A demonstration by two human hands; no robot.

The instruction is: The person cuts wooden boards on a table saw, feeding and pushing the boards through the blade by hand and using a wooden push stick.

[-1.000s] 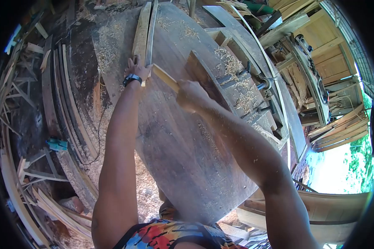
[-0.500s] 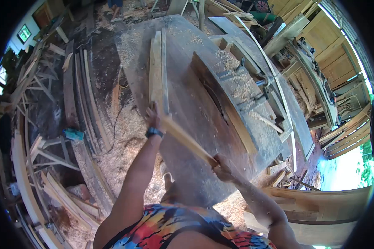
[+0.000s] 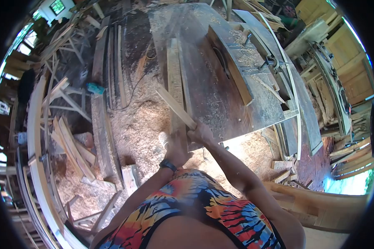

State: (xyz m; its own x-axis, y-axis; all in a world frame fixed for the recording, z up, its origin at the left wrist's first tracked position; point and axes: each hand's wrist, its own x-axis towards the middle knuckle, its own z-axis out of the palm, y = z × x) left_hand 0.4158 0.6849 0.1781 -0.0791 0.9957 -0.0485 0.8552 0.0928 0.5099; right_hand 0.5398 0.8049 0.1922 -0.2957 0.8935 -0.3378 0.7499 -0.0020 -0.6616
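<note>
My left hand (image 3: 178,152), with a dark wristband, is low in front of my body. It appears closed on the near end of a long wooden board (image 3: 176,83), though its fingers are partly hidden. The board runs away from me along the left side of a worn worktable (image 3: 212,114). My right hand (image 3: 200,133) is closed around the lower end of a short wooden strip (image 3: 175,106), which slants up and left across the board. A tall wooden fence (image 3: 230,64) with a dark curved slot stands on the tabletop to the right.
Clamps (image 3: 271,63) and shavings lie behind the fence. Sawdust (image 3: 141,120) covers the floor at left, beside long planks (image 3: 99,74) and a teal power tool (image 3: 95,88). A curved wooden piece (image 3: 316,201) stands at lower right.
The long board has come back toward me, with my left hand drawn in close to my body. The short strip has swung up and left in my right hand. The view has shifted.
</note>
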